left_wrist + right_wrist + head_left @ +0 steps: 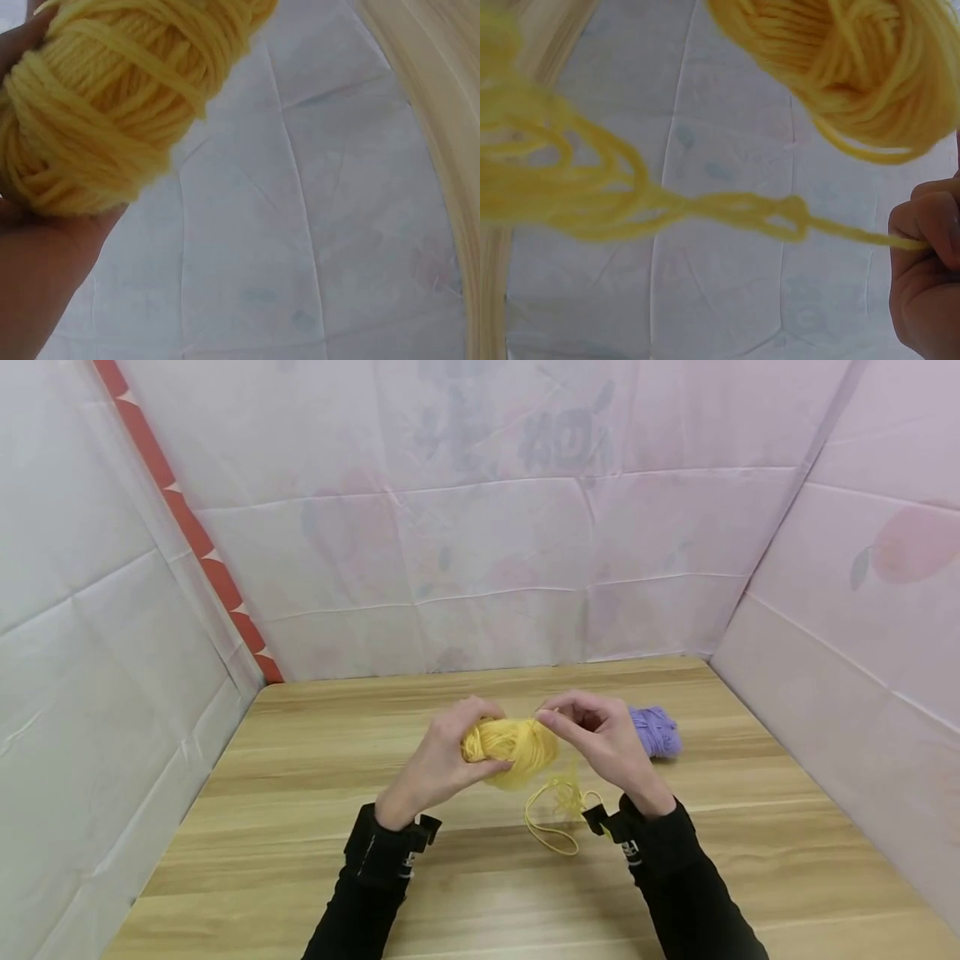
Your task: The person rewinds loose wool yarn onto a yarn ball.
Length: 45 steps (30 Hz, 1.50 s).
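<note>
Above the table, my left hand (pixel 442 756) grips a ball of yellow yarn (pixel 517 747), thumb below and fingers over the top. Close-up in the left wrist view, the yellow ball (pixel 112 105) shows thick wound strands. At its right end, my right hand (pixel 600 735) pinches a strand of yellow yarn. From the pinching fingers (pixel 930 232), that strand (pixel 855 231) runs to a small knotted loop and a looser tangle of yellow loops (pixel 592 180). In the head view the loose yarn (pixel 558 839) dangles beneath the right hand in loops.
A purple yarn ball (pixel 657 732) lies on the wooden table (pixel 300 810) behind the right hand. Pale printed sheeting (pixel 480 552) walls in the back and both sides. A red strip (pixel 195 531) runs down the left back corner.
</note>
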Each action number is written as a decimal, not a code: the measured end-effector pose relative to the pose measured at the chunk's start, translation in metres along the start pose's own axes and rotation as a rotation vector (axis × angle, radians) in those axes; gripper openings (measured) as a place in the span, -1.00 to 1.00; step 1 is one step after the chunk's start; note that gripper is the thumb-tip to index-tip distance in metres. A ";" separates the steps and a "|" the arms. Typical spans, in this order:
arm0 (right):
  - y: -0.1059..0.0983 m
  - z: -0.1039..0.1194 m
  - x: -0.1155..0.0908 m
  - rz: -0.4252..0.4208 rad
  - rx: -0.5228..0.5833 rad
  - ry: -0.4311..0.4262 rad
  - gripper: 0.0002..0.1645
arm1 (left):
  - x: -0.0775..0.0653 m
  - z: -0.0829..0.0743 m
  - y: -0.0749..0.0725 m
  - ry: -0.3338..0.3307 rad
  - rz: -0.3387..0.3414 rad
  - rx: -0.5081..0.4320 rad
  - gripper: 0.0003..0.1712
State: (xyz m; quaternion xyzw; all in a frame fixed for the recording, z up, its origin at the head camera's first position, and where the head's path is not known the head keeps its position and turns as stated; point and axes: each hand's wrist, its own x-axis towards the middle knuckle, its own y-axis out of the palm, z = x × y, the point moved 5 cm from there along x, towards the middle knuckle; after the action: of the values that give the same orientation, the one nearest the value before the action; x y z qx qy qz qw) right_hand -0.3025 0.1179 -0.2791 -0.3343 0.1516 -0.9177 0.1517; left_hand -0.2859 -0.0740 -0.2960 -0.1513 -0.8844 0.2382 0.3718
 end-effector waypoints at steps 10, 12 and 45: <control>0.010 -0.016 0.004 0.012 0.069 0.062 -0.90 | -0.001 -0.008 -0.003 -0.022 0.053 -0.248 -0.46; 0.013 -0.019 0.004 0.033 0.098 0.081 -0.90 | -0.001 -0.009 -0.005 -0.030 0.056 -0.285 -0.46; 0.076 -0.039 -0.005 0.481 0.162 0.314 -0.70 | -0.008 0.012 -0.042 -0.301 -0.505 -0.759 -0.57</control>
State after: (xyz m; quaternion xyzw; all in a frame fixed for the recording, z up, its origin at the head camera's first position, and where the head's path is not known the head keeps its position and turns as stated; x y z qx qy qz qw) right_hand -0.3113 0.0578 -0.3397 -0.1296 0.1741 -0.9051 0.3655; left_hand -0.2931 -0.1168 -0.2853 -0.0205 -0.9620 -0.1799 0.2042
